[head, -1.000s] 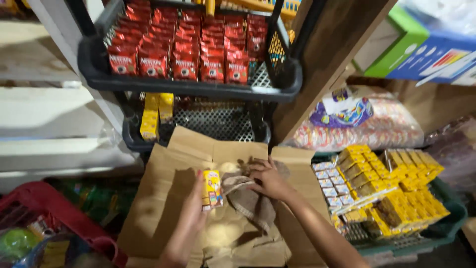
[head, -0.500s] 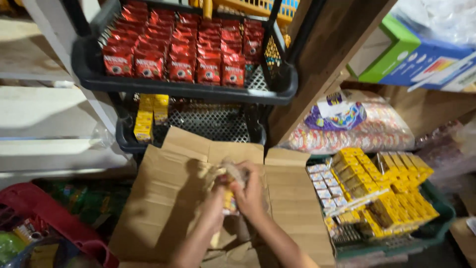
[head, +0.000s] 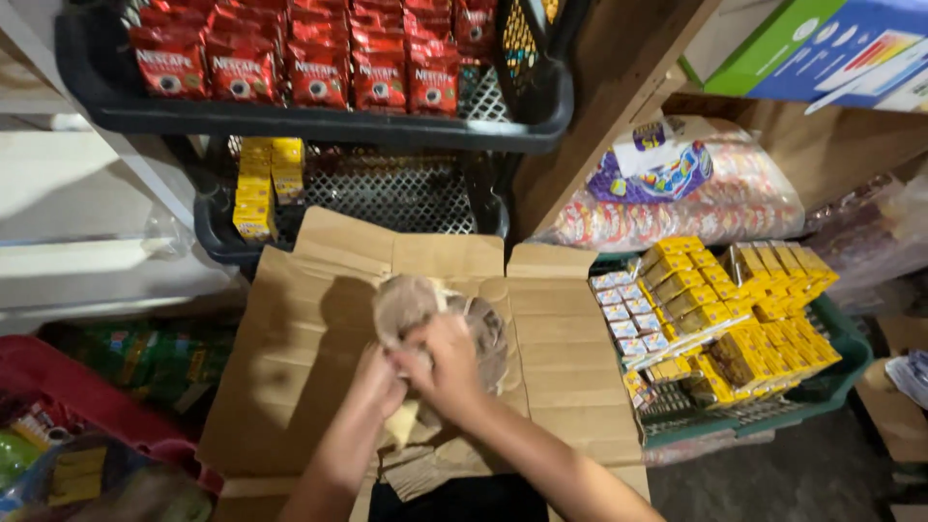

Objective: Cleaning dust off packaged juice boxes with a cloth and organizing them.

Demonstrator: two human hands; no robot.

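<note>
An open cardboard box with spread flaps lies below me. Both hands are inside it, close together. My left hand and my right hand grip crumpled brown paper wrapping that bulges up above the fingers. A bit of yellow packet shows under my left wrist. What the paper holds is hidden.
A black shelf basket holds red sachets. A lower black basket has a few yellow packets. At the right a green crate is full of yellow boxes. A clear bag of snacks lies behind it. A red basket sits at the left.
My left hand held a yellow packet apart from the right hand; now both hands have come together on the brown paper in the box. The view has moved closer.
</note>
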